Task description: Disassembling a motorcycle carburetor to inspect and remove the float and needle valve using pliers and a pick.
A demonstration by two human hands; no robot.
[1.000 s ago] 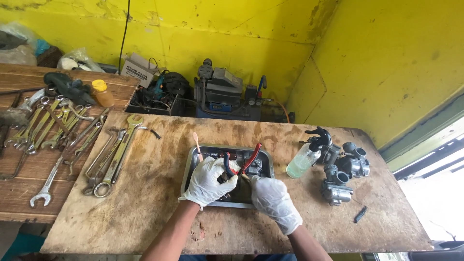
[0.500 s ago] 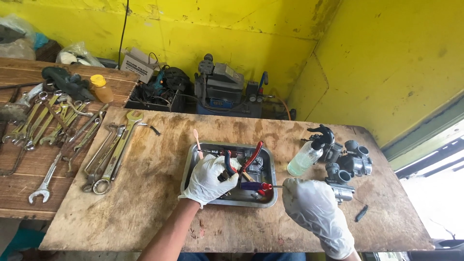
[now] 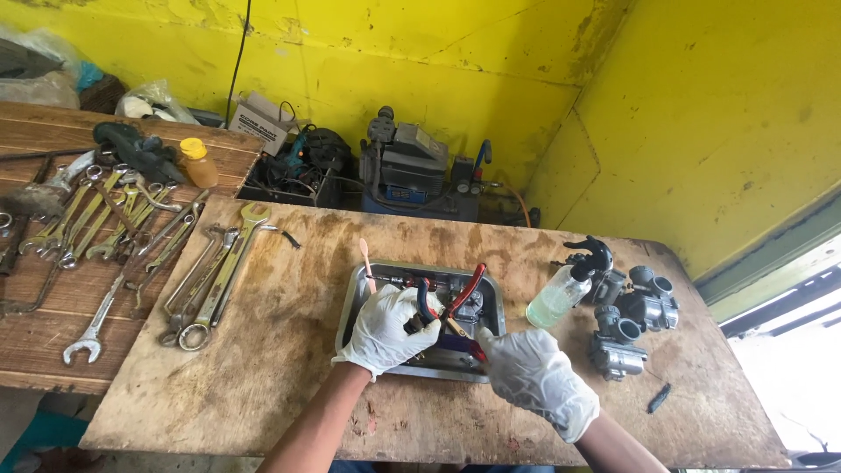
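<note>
Head view: your left hand point(image 3: 385, 328) gripped the pliers point(image 3: 447, 302) over the metal tray point(image 3: 350, 302) mid-tabletop point(image 3: 263, 368). Right hand point(image 3: 534, 377) closed on a small part, unclear what. Carburetors point(image 3: 626, 320) sat untouched beside it; work looked mid-way.

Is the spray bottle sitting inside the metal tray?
No, the spray bottle stands on the wooden table to the right of the metal tray, outside its rim.
</note>
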